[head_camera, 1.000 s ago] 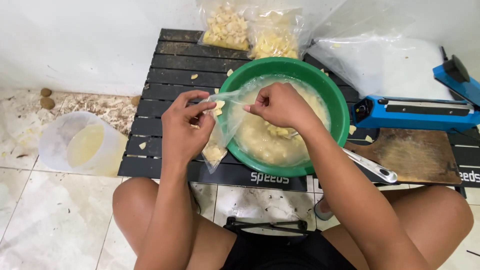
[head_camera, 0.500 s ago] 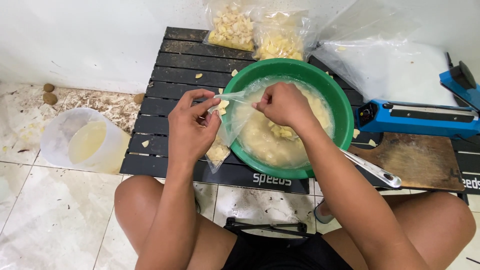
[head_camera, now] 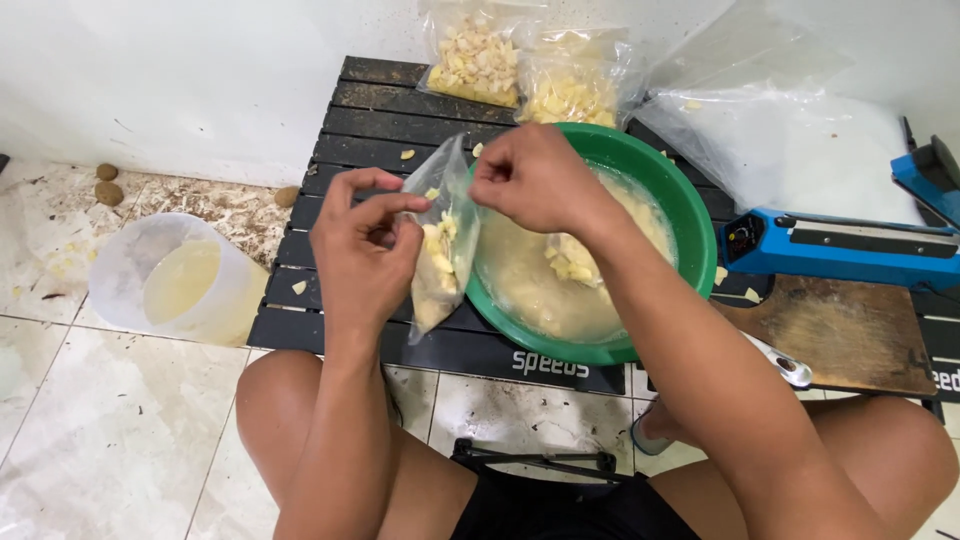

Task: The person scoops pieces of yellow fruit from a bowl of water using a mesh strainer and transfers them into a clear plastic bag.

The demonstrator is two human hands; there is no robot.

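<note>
The left hand (head_camera: pixel 365 250) holds a small clear bag (head_camera: pixel 440 250) by its top edge. The thumb and fingers are pinched close on the plastic. The bag hangs down between the two hands, just left of the green bowl (head_camera: pixel 690 215). It has pale yellow chunks inside, heaped near the middle and the bottom.

The right hand (head_camera: pixel 535 180) is just to the right of the bag's top, over the left rim of the bowl. Its fingers are curled in tight. It seems to pinch the other side of the bag's mouth, but the fingertips are hidden, so I cannot tell for sure.

The bowl sits on a black slatted table (head_camera: pixel 360 130). It holds cloudy water and more yellow chunks (head_camera: pixel 570 260). A few small bits lie on the table near the bowl.

At the far side of the table stand two filled bags (head_camera: pixel 530 65) of the same pale pieces. To their right lies a heap of empty clear bags (head_camera: pixel 780 130). Further right is a blue machine (head_camera: pixel 840 245) with a long arm. A wooden board (head_camera: pixel 840 330) lies near it, and a metal spoon (head_camera: pixel 785 365) rests by the board's near edge.

On the floor to the left stands a clear tub (head_camera: pixel 175 280) with yellowish liquid in it. The floor around it has peels and scraps (head_camera: pixel 235 205). The person's bare knees show at the near edge.
</note>
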